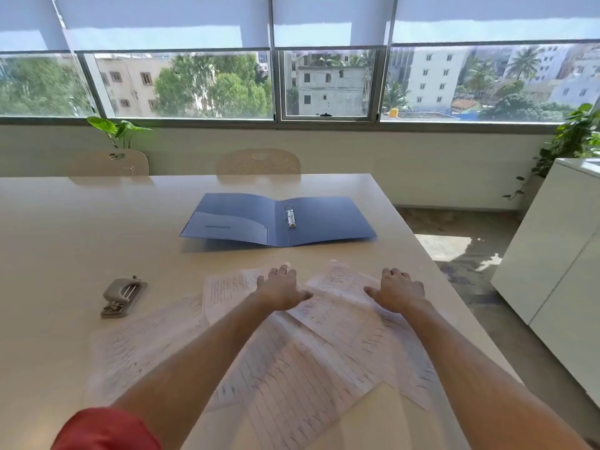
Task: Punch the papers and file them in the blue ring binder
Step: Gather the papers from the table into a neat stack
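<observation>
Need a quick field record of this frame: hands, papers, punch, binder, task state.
left hand: flat on papers, holding nothing
right hand: flat on papers, holding nothing
papers: loose, overlapping, spread at near table edge
hole punch: left of papers, apart from them, untouched
blue ring binder: lying open beyond papers, no sheets on rings
table: light top
task state: nothing punched or filed yet

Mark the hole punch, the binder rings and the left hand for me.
hole punch (124, 297): head view, on its grey lever.
binder rings (290, 216): head view, on the metal rings.
left hand (281, 285): head view, back of hand.
</observation>
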The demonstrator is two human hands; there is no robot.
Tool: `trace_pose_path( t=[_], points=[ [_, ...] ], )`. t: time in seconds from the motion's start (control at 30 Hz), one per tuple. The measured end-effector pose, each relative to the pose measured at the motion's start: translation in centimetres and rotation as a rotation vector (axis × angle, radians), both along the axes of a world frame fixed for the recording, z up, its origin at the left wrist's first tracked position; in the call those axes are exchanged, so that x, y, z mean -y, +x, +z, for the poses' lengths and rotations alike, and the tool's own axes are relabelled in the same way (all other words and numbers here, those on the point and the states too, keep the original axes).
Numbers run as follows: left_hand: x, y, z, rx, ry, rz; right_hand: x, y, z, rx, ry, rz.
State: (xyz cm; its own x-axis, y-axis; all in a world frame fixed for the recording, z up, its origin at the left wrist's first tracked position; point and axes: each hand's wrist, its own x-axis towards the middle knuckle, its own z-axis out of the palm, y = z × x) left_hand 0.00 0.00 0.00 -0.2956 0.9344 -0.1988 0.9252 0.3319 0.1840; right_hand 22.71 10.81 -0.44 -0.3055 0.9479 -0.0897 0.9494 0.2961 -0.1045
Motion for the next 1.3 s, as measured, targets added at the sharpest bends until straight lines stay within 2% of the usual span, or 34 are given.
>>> trace_pose_path(
  t=[0.23, 0.5, 0.6, 0.73, 0.97, 1.07, 1.3],
  points=[
    [1.2, 1.0, -2.5, -0.018, -0.005, 0.042, -0.3, 0.2, -0.3, 0.012, 0.009, -0.019],
    [2.3, 0.9, -5.2, -0.011, 0.237, 0.071, -0.7, -0.2, -0.1, -0.007, 0.049, -0.026],
    [2.4, 0.9, -5.5, -0.015, 0.274, 0.073, -0.6, -0.3, 0.1, -0.017, 0.038, -0.040],
    [2.7, 1.2, -5.4, -0.003, 0.366, 0.100, -0.6, -0.4, 0.2, -0.092, -0.001, -0.047],
    [3.6, -0.1, -4.1, 0.107, 0.559, 0.216, -0.4, 0.2, -0.1, -0.156, 0.021, -0.054],
    [4.7, -1.9, -3.4, 0.103, 0.546, 0.259, -0.3, 0.3, 0.1, -0.148, 0.013, -0.068],
    [8.6, -5.2, -3.5, -0.127, 0.402, 0.274, -0.3, 0.0, 1.2, -0.125, -0.054, -0.074]
  ],
)
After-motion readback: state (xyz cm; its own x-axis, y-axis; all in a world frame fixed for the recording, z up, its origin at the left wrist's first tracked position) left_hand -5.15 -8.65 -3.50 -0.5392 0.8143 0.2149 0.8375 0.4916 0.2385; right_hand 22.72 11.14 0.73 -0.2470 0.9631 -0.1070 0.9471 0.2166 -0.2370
